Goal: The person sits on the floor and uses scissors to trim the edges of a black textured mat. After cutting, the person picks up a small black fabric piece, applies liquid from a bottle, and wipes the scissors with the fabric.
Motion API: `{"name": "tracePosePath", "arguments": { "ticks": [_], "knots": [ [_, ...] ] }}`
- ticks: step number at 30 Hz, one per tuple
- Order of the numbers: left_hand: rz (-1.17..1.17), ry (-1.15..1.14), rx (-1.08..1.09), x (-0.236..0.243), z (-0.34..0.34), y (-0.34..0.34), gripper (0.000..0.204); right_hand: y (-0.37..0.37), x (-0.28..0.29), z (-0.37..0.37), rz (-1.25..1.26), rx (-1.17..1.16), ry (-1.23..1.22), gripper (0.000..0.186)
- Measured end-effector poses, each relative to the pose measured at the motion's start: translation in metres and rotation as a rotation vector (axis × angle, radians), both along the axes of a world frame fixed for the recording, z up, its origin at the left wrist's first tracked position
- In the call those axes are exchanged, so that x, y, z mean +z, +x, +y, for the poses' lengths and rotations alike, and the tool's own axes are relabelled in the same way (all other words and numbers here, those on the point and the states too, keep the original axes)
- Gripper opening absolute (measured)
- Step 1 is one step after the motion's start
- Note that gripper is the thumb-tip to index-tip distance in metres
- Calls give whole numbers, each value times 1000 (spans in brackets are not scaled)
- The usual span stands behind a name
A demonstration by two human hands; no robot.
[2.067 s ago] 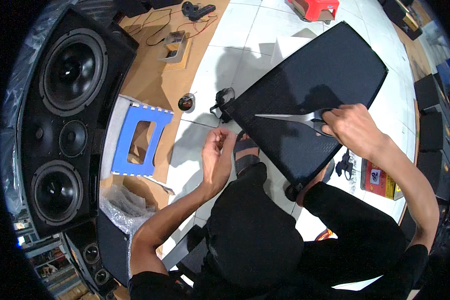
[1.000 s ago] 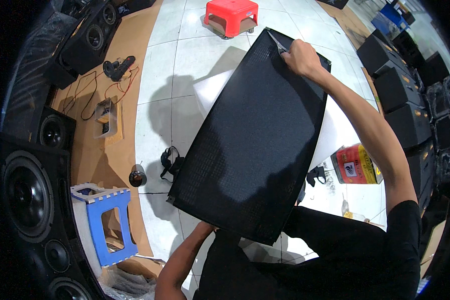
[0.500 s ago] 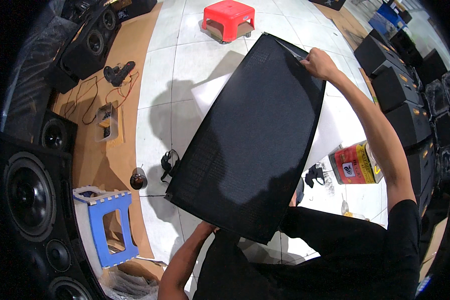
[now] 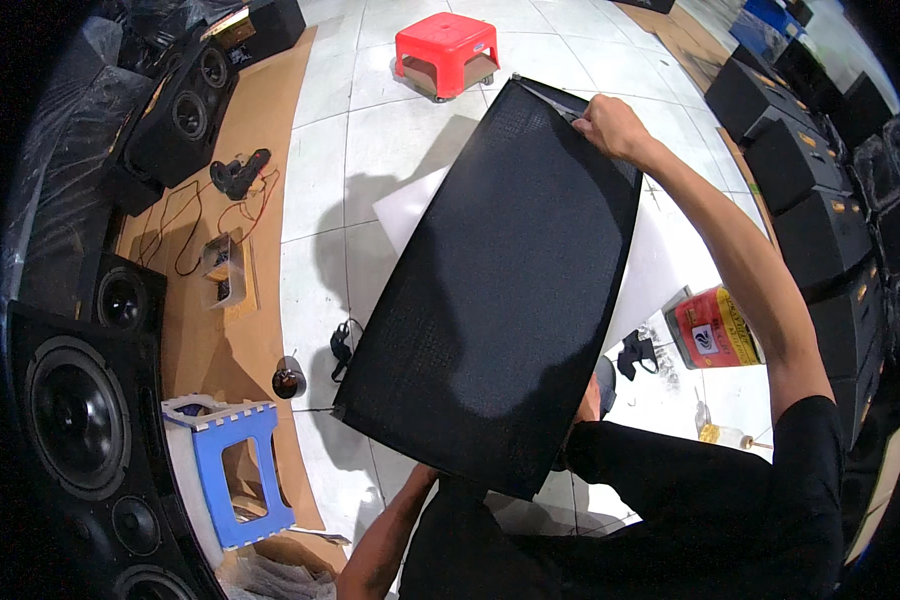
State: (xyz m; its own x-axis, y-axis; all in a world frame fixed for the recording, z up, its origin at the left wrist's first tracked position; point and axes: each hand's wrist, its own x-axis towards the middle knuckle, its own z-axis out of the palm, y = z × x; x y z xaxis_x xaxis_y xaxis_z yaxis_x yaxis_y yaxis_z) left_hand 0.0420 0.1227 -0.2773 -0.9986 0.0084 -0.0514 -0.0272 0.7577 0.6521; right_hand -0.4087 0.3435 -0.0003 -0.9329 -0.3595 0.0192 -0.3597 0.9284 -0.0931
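Note:
A black panel (image 4: 490, 290) with mesh showing through its dark covering is held slanted over my legs, a white foam sheet (image 4: 650, 250) beneath it. My right hand (image 4: 610, 128) grips scissors (image 4: 555, 108) at the panel's far right corner, their blades lying along its top edge toward the tip. My left hand (image 4: 425, 475) is under the near edge, its fingers hidden by the panel. A metal can with a red and yellow label (image 4: 715, 330) stands to the right, near black straps (image 4: 638, 352).
Speaker cabinets (image 4: 80, 410) line the left, more black boxes (image 4: 810, 240) the right. A red stool on casters (image 4: 446, 50) is ahead. A blue step stool (image 4: 235, 470), dark pot (image 4: 288, 375), plastic tub (image 4: 225, 270), black tool (image 4: 240, 175) and wires sit to the left on cardboard (image 4: 270, 120).
Over two seconds the panel has swung more upright in view and the scissors moved from its middle to the far corner. My left hand went under it. Lately panel and right hand shifted slightly left.

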Motion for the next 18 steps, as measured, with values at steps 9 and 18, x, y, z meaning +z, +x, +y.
{"name": "tracePosePath", "arguments": {
  "ticks": [9,18],
  "knots": [
    [173,1671,721,146,-16,16,57,12,2,31,-51,-12,-31,34],
    [-260,1386,836,216,2,-12,47,1,-1,11,19,53,-19,34]
  ]
}}
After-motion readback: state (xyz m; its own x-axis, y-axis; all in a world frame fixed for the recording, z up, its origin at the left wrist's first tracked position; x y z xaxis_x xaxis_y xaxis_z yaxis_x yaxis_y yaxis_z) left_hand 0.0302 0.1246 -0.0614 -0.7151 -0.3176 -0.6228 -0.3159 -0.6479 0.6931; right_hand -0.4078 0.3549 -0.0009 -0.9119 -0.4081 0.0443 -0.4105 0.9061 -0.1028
